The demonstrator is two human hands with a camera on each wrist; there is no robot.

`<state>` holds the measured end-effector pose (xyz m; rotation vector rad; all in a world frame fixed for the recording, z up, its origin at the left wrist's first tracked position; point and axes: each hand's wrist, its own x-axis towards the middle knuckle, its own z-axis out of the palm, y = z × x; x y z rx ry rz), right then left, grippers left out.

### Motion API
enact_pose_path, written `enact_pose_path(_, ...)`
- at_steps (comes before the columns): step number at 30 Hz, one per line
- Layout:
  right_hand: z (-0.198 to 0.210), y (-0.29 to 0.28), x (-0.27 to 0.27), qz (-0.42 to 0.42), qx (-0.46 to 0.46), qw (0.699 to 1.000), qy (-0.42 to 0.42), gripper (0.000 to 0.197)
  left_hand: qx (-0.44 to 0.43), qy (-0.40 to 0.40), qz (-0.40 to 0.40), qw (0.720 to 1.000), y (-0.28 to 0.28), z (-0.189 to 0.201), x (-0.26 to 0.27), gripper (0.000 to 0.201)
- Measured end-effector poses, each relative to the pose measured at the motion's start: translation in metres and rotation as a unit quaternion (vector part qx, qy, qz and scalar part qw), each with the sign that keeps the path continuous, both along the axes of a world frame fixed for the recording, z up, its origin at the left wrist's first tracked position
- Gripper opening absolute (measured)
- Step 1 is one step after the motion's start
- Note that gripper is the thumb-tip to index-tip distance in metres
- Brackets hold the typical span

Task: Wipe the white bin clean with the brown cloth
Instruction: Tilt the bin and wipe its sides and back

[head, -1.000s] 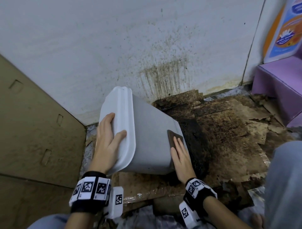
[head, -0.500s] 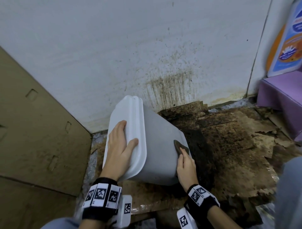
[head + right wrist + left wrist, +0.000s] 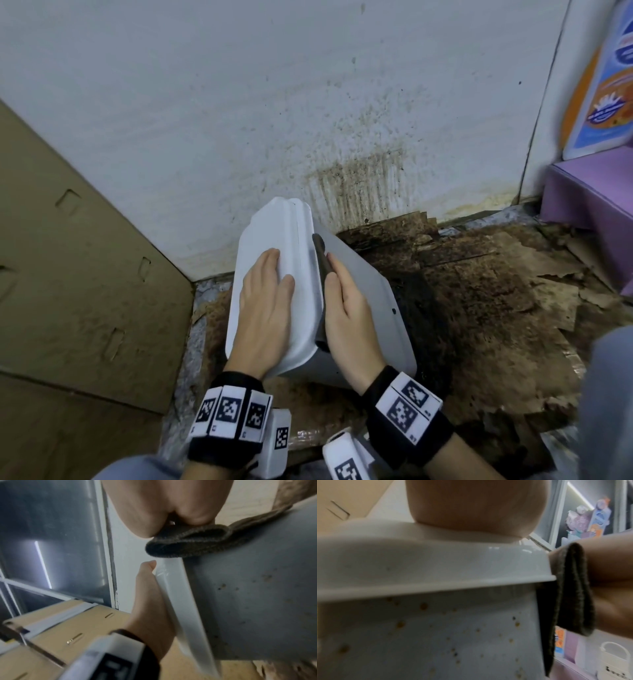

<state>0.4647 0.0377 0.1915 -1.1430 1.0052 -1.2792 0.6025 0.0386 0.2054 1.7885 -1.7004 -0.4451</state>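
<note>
The white bin (image 3: 370, 301) leans tilted on the floor with its lid (image 3: 270, 236) towards me. Brown specks dot its side (image 3: 436, 635) and also show on the side in the right wrist view (image 3: 257, 595). My left hand (image 3: 267, 301) lies flat on the lid, seen as a palm on the lid in its own wrist view (image 3: 476, 507). My right hand (image 3: 346, 308) presses the folded brown cloth (image 3: 320, 253) against the bin's side, right under the lid rim. The cloth (image 3: 570, 595) sticks out past the thumb edge, bunched under the palm (image 3: 188, 545).
The bin stands on stained, torn cardboard (image 3: 479, 291) in a corner below a dirty white wall (image 3: 342, 120). A cardboard panel (image 3: 68, 274) closes the left side. A purple box (image 3: 589, 192) stands at the right, and my knee (image 3: 609, 394) shows at the lower right.
My right hand has slid the cloth along the bin's side from its bottom end up to the lid rim. The left hand has stayed on the lid.
</note>
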Motion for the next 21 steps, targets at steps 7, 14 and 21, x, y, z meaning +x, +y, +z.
enact_pose_path(7, 0.007, -0.001, -0.017, 0.024, -0.023, 0.992, 0.119, 0.052, -0.038, -0.087, -0.029, 0.995, -0.005, 0.013, -0.036, 0.080)
enact_pose_path(14, 0.010, -0.015, -0.066, -0.007, 0.015, 0.986, 0.165, 0.065, -0.082, 0.459, 0.003, 0.885, -0.011, 0.030, -0.058, 0.047)
enact_pose_path(21, 0.010, -0.025, -0.112, 0.000, 0.053, 0.981, 0.189, 0.081, -0.049, 0.169, 0.078, 0.981, -0.004, 0.022, -0.037, 0.027)
